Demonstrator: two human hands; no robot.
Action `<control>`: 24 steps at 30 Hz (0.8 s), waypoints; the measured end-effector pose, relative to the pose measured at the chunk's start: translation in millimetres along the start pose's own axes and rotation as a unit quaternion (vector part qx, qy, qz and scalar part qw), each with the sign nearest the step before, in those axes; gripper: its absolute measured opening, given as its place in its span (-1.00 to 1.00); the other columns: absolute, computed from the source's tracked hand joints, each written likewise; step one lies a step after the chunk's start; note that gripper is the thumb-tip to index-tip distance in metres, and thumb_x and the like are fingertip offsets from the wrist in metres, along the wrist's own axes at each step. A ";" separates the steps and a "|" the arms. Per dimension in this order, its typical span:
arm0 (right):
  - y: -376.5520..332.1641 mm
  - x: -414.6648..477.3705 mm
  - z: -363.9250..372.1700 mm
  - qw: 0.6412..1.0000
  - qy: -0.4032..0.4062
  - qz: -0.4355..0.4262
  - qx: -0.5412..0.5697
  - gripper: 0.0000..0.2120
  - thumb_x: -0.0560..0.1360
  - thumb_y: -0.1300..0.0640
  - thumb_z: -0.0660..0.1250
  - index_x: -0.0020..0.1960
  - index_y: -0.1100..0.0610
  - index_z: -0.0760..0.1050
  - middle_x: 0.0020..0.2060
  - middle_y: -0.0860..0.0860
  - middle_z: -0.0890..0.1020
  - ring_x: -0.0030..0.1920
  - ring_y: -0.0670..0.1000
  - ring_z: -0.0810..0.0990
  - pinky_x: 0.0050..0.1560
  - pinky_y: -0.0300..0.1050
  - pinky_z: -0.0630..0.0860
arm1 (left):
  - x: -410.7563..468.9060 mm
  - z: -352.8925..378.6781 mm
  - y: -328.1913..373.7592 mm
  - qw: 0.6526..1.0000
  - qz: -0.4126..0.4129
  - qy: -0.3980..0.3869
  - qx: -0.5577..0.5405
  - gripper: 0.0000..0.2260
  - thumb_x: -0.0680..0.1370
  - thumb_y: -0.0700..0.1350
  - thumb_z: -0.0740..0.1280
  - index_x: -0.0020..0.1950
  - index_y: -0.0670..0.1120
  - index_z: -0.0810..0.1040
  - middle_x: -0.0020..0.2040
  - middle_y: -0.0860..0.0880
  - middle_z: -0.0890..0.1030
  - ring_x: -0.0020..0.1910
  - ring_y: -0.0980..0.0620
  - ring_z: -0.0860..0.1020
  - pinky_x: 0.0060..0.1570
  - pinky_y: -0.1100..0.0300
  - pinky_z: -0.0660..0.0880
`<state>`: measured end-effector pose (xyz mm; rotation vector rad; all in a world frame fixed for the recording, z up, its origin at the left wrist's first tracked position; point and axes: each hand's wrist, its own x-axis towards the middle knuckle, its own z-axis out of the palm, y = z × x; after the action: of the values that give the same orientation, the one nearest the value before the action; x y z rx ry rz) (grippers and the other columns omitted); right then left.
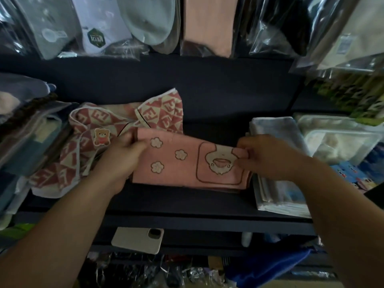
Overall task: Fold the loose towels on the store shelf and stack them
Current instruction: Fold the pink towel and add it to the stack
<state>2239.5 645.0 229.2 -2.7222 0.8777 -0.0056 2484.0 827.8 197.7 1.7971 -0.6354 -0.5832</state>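
Head view, mid-frame: left hand (122, 154) and right hand (268, 156) each pinch an end of the pink towel (187, 163). Left of it lies a loose red-and-cream towel (87, 129) on the dark shelf (176, 204).

Two bare hands and two bare forearms, seen from the person's own head camera.

The left forearm (68, 221) and the right forearm (332, 204) are uncovered along all of their visible length, bare skin running unbroken from the lower corners of the view to the wrists. The wide lens renders each forearm broad near the bottom edge, tapering to a narrower wrist. The left hand (122, 156) shows its back, the thumb and a rounded row of knuckles. The right hand (268, 156) shows its back and knuckles, while its fingertips are mostly hidden. The light is dim and the view soft, so nails and finer skin marks cannot be made out.
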 end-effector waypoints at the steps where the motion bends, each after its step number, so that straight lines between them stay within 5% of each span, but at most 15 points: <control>1: 2.9 -5.5 -4.4 0.998 0.035 0.012 0.046 -0.88 0.49 -0.02 0.41 -0.15 -0.05 0.49 -0.25 -0.08 0.58 -0.24 -0.15 0.55 -0.23 -0.21 0.43 | 2.2 5.6 4.8 0.999 0.019 0.011 0.035 -0.83 0.68 -0.02 0.21 0.06 0.24 0.55 0.01 0.20 0.61 0.02 0.09 0.59 -0.14 0.17 0.51; 5: 10.1 -30.8 -16.6 0.959 0.167 0.066 0.218 -0.90 0.50 0.06 0.44 -0.13 0.01 0.53 -0.31 -0.06 0.59 -0.33 -0.20 0.57 -0.33 -0.39 0.43 | 21.7 34.9 18.0 0.987 0.093 0.041 0.122 -0.74 0.69 0.08 0.11 0.36 0.18 0.44 0.19 0.11 0.54 0.18 0.03 0.51 0.14 0.09 0.44; 8: 16.3 -57.5 -14.0 0.907 0.229 0.122 0.331 -0.87 0.54 0.08 0.40 0.02 -0.11 0.50 -0.17 -0.02 0.68 -0.19 -0.06 0.69 -0.18 -0.07 0.65 | 30.9 63.7 40.7 0.978 0.161 0.046 0.128 -0.76 0.68 0.06 0.17 0.28 0.02 0.50 0.05 0.09 0.57 0.05 0.05 0.55 0.03 0.11 0.43; 11: 13.9 -93.7 -7.0 0.850 0.275 0.187 0.410 -0.82 0.63 0.12 0.28 0.06 -0.19 0.41 -0.20 -0.01 0.71 -0.27 -0.01 0.71 -0.38 -0.05 0.61 | 33.6 95.4 64.8 0.973 0.189 -0.007 0.129 -0.78 0.62 0.08 0.29 0.04 -0.05 0.60 -0.14 0.07 0.62 -0.15 0.10 0.60 -0.13 0.10 0.53; 14: 14.4 -126.7 6.6 0.838 0.311 0.195 0.404 -0.85 0.66 0.17 0.21 -0.03 -0.04 0.44 -0.20 0.08 0.64 -0.33 0.15 0.62 -0.40 0.13 0.54 | 36.1 130.1 76.4 0.974 0.154 -0.102 0.131 -0.81 0.53 -0.01 0.36 -0.15 -0.12 0.62 -0.27 -0.05 0.65 -0.28 0.00 0.63 -0.29 0.14 0.48; 18: 22.1 -149.6 28.5 0.818 0.296 0.220 0.442 -0.64 0.60 0.40 0.19 -0.21 0.05 0.58 -0.11 -0.07 0.64 -0.16 0.07 0.60 -0.21 0.00 0.53 | 51.4 174.1 92.2 0.961 0.153 -0.179 0.142 -0.83 0.54 -0.12 0.35 -0.26 -0.07 0.58 -0.35 0.01 0.58 -0.36 0.05 0.54 -0.43 0.26 0.35; 21: 19.8 -153.6 37.9 0.831 0.306 0.244 0.396 -0.66 0.59 0.32 0.29 -0.15 -0.07 0.65 0.08 -0.13 0.65 0.00 -0.06 0.66 -0.02 -0.02 0.64 | 64.8 205.3 104.2 0.934 0.194 -0.259 0.151 -0.83 0.60 -0.09 0.35 -0.19 -0.01 0.58 -0.29 0.05 0.60 -0.34 0.11 0.54 -0.35 0.23 0.40; 24: 12.1 -154.1 37.3 0.832 0.318 0.265 0.370 -0.74 0.57 0.27 0.34 -0.11 -0.08 0.64 -0.03 0.01 0.66 -0.19 -0.09 0.67 -0.22 -0.15 0.65 | 71.8 237.5 111.9 0.922 0.213 -0.306 0.101 -0.90 0.61 -0.15 0.36 -0.07 0.00 0.63 -0.20 0.03 0.66 -0.31 0.16 0.59 -0.28 0.31 0.50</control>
<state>2110.1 733.7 202.7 -1.6716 1.4015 -0.9657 2364.0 585.7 229.9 1.5741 -1.5189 -0.8016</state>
